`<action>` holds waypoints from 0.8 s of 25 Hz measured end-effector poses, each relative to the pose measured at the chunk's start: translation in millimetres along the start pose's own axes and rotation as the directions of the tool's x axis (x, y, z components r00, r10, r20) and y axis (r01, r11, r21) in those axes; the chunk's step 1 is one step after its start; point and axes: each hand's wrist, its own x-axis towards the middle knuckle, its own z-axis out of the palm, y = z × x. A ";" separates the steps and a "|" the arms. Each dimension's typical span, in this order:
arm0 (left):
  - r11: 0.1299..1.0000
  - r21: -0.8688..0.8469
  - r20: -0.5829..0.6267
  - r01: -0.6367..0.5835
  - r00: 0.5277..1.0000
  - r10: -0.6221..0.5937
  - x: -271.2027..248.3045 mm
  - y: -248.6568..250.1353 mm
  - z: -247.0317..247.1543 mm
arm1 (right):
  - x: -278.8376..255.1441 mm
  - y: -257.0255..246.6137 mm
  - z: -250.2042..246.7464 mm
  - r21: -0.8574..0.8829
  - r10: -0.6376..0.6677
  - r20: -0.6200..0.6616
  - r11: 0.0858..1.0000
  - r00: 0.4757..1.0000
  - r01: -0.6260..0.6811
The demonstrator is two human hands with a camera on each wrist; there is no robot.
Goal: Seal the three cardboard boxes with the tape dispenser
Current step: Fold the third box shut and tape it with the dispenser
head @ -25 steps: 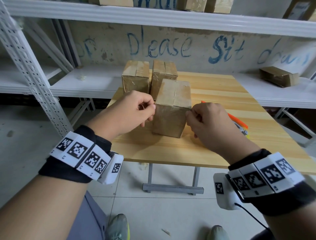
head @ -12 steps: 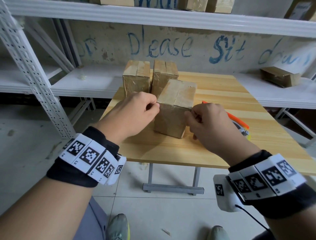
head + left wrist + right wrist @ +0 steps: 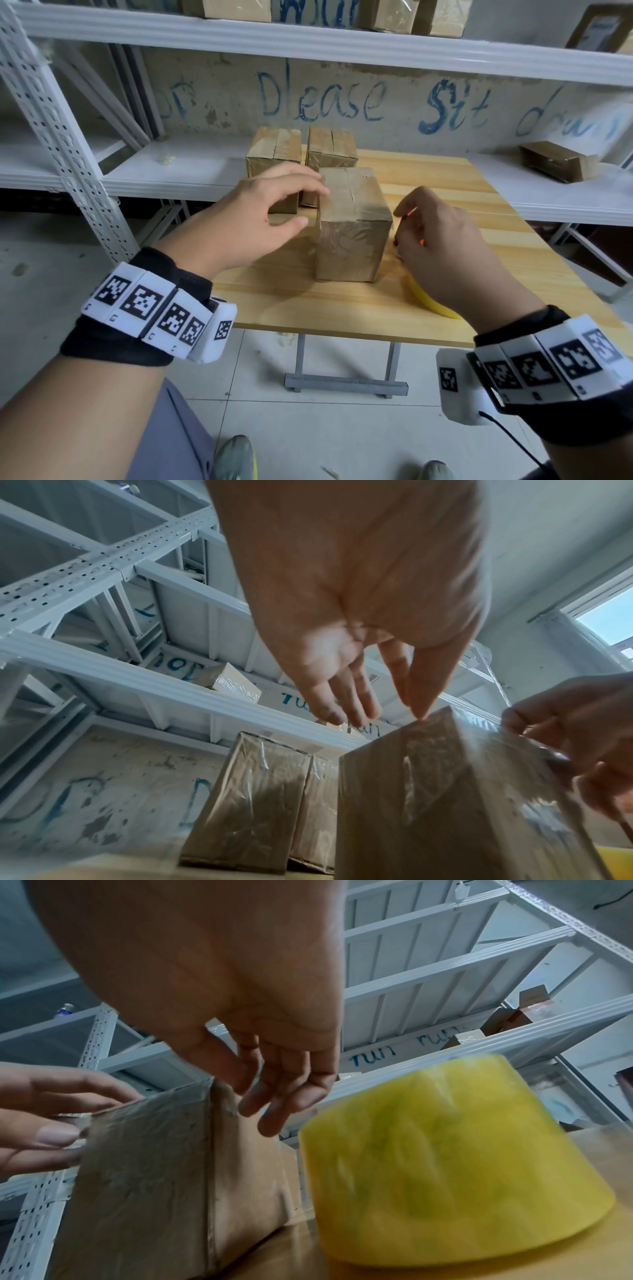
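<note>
Three tape-wrapped cardboard boxes stand on the wooden table [image 3: 479,246]. The near box [image 3: 352,222] [image 3: 445,791] [image 3: 147,1164] stands in front of the two rear boxes [image 3: 274,150] [image 3: 330,147] [image 3: 246,791]. My left hand [image 3: 310,210] [image 3: 380,715] has straight fingers, and its fingertips touch the near box's top left edge. My right hand [image 3: 399,228] [image 3: 260,1104] hovers by the box's right side with loose fingers, holding nothing. The tape dispenser's yellow roll [image 3: 426,301] [image 3: 455,1164] lies on the table under my right wrist, mostly hidden in the head view.
White metal shelving [image 3: 68,144] runs behind and to the left of the table. A lone cardboard box [image 3: 558,161] lies on the right shelf, and more boxes [image 3: 236,8] sit on the upper shelf. The table's front edge [image 3: 342,334] is close to my wrists.
The near box has turned to face me squarely. My left hand opened from a pinch at its corner to straight fingers on the top edge. My right hand let go of the box's side.
</note>
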 end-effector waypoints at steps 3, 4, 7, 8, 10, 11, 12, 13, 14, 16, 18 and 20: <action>0.992 -0.128 -0.018 0.011 1.000 -0.014 3.2 4.4 7.5 | 0.6 2.7 -0.7 0.048 -0.104 0.013 0.994 0.995 0.103; 0.985 -0.169 -0.036 0.014 0.999 -0.021 4.9 3.8 9.7 | 1.0 4.2 0.2 0.067 -0.139 0.002 0.988 0.990 0.138; 0.962 -0.266 -0.064 0.055 0.995 -0.075 6.8 4.8 11.4 | 2.4 9.4 0.8 0.115 -0.167 -0.031 0.979 0.986 0.169; 0.959 -0.276 -0.076 0.060 0.994 -0.084 6.9 5.4 12.1 | 2.7 11.2 0.0 0.133 -0.168 -0.022 0.977 0.985 0.170; 0.951 -0.301 -0.096 0.064 0.991 -0.097 7.0 8.3 14.6 | 3.4 14.3 -1.9 0.159 -0.176 0.006 0.972 0.984 0.173; 0.947 -0.315 -0.105 0.068 0.989 -0.106 7.3 9.8 16.3 | 4.2 15.8 -2.4 0.161 -0.180 0.018 0.971 0.983 0.175; 0.941 -0.330 -0.114 0.074 0.987 -0.117 7.9 10.6 18.0 | 5.2 17.2 -2.4 0.150 -0.188 0.021 0.972 0.982 0.183; 0.937 -0.340 -0.120 0.077 0.985 -0.124 8.5 10.9 19.2 | 6.1 18.3 -2.0 0.134 -0.202 0.015 0.971 0.979 0.198; 0.936 -0.344 -0.125 0.077 0.984 -0.127 9.4 10.7 20.0 | 6.6 19.6 -1.6 0.127 -0.216 0.005 0.969 0.976 0.213; 0.937 -0.341 -0.121 0.078 0.985 -0.126 10.2 10.0 19.9 | 5.8 21.8 -2.0 0.176 -0.217 0.016 0.962 0.976 0.211; 0.933 -0.350 -0.108 0.084 0.986 -0.129 10.1 8.5 19.0 | 5.0 24.3 -3.5 0.242 -0.220 0.065 0.950 0.973 0.198; 0.929 -0.359 -0.105 0.087 0.986 -0.133 9.8 7.1 18.3 | 5.4 26.3 -3.2 0.252 -0.227 0.076 0.947 0.971 0.202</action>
